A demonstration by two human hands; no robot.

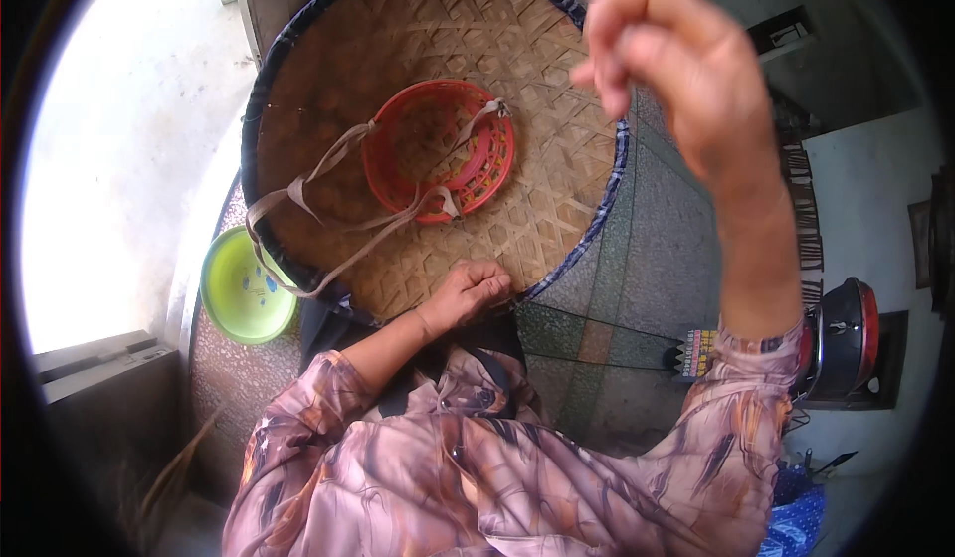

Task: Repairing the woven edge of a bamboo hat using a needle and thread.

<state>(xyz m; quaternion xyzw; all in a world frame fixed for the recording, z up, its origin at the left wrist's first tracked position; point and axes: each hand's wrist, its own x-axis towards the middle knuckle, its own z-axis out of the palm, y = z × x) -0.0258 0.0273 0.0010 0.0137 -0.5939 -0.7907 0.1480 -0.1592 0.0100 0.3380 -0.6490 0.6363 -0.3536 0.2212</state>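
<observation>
A large round woven bamboo basket (552, 174) lies in front of me, its rim (603, 214) wrapped in dark blue patterned cloth. My left hand (472, 290) is closed at the near edge, fingers curled and pressed on the rim. Raised above the far right side of the basket, my right hand (676, 70) has its fingers pinched together and slightly blurred; what they hold, if anything, cannot be made out. Inside the basket sits a small red plastic basket (376, 174). Pale cloth straps (338, 154) tied to it trail over the large basket's left rim.
A light green basin (227, 283) stands on the speckled floor at the left. Two thin dark lines run from the near rim toward a printed card (698, 353) at the right. Beyond it are a black and red appliance (846, 343) and a blue bag (796, 512).
</observation>
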